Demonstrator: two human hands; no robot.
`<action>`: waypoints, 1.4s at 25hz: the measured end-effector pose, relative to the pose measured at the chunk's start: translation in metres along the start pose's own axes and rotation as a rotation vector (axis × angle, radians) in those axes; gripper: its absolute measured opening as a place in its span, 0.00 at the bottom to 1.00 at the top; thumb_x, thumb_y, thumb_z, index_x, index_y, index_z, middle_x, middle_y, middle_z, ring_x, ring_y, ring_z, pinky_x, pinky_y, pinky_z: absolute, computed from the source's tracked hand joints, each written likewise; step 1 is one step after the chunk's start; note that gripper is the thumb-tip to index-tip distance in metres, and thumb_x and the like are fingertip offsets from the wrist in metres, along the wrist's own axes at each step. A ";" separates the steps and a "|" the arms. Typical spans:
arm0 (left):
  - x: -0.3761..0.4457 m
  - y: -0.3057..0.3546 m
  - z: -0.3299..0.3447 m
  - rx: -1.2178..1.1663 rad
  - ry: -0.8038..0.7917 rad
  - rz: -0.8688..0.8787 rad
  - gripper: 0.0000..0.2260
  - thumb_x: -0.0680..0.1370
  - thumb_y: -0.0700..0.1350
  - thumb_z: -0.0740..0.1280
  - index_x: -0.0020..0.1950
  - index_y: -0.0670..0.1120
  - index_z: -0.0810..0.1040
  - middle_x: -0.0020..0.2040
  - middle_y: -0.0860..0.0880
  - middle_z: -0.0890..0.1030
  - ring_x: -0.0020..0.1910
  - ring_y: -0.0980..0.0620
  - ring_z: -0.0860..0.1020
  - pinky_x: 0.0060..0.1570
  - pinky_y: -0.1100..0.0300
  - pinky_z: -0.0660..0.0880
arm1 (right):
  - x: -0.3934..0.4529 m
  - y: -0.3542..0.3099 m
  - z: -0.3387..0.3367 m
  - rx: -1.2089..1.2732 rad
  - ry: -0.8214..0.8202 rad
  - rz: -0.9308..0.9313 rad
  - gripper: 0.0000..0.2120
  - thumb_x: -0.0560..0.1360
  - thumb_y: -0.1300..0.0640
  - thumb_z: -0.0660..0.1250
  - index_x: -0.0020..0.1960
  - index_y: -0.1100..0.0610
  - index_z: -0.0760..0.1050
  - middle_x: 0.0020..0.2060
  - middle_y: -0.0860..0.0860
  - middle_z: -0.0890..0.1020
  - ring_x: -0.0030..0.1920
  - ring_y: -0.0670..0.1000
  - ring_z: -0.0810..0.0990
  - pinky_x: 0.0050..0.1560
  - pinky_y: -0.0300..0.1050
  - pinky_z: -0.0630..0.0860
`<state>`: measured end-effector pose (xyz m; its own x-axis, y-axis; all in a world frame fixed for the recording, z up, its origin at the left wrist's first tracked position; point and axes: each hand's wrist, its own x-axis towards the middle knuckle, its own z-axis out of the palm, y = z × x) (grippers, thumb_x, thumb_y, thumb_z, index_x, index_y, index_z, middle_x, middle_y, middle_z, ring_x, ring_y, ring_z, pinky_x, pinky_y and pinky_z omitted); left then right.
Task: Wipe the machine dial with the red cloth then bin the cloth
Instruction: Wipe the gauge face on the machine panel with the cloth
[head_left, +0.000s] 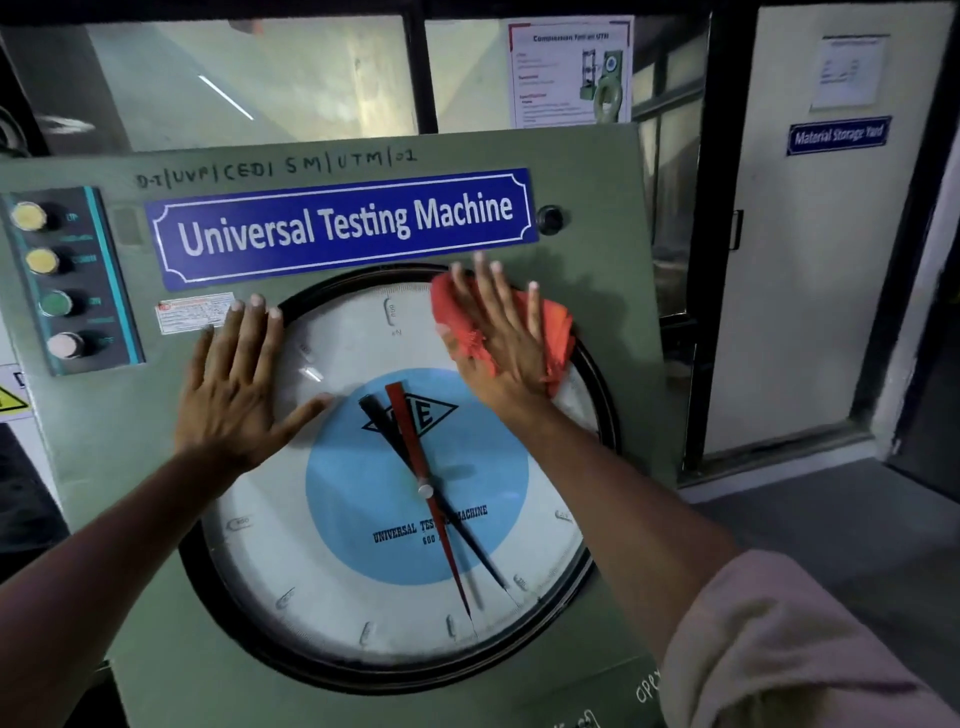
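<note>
Head view, facing the green machine panel (587, 182). My right hand (498, 338) lies flat with fingers spread, pressing the red cloth (556, 332) against the upper right of the dial (322, 561); the cloth is bunched under the palm, overlapping the black rim and the glass, not gripped in a fist. My left hand (236, 384) is open and empty, palm flat across the dial's upper left edge, thumb reaching onto the glass, fingertips near a small white label (182, 314). On the dial face, a red needle (415, 447) and a black needle (382, 423) cross at the centre hub over a blue disc. Above the dial is a blue sign (343, 223) reading "Universal Testing Machine". A dark strip at the left holds four round buttons (41, 260). I see no container in view. A pale door (810, 291) stands to the right.
</note>
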<state>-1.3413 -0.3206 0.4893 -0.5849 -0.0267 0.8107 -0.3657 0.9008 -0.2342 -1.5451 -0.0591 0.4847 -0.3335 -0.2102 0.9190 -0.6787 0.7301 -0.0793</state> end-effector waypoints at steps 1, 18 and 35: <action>-0.006 0.004 0.004 0.014 0.012 0.013 0.46 0.80 0.72 0.52 0.88 0.45 0.45 0.88 0.46 0.45 0.87 0.47 0.43 0.85 0.48 0.40 | -0.022 0.016 0.001 0.000 0.009 0.089 0.34 0.87 0.36 0.52 0.88 0.48 0.50 0.88 0.50 0.53 0.87 0.51 0.52 0.85 0.65 0.49; -0.019 0.013 0.025 -0.012 0.025 -0.020 0.44 0.79 0.70 0.54 0.88 0.48 0.45 0.89 0.51 0.46 0.87 0.50 0.49 0.84 0.48 0.40 | -0.049 0.039 0.004 0.041 -0.009 0.228 0.33 0.87 0.38 0.52 0.88 0.48 0.48 0.88 0.49 0.50 0.88 0.51 0.47 0.86 0.64 0.44; -0.034 0.003 0.000 -0.019 0.008 -0.006 0.43 0.80 0.70 0.52 0.88 0.46 0.48 0.88 0.49 0.51 0.87 0.53 0.49 0.85 0.45 0.44 | -0.007 -0.065 0.010 0.089 0.053 0.389 0.36 0.86 0.39 0.52 0.88 0.52 0.47 0.88 0.55 0.51 0.88 0.56 0.50 0.85 0.66 0.49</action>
<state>-1.3226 -0.3173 0.4613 -0.5769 -0.0292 0.8163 -0.3555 0.9087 -0.2187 -1.5053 -0.1118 0.4796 -0.5441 0.1060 0.8323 -0.5634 0.6888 -0.4561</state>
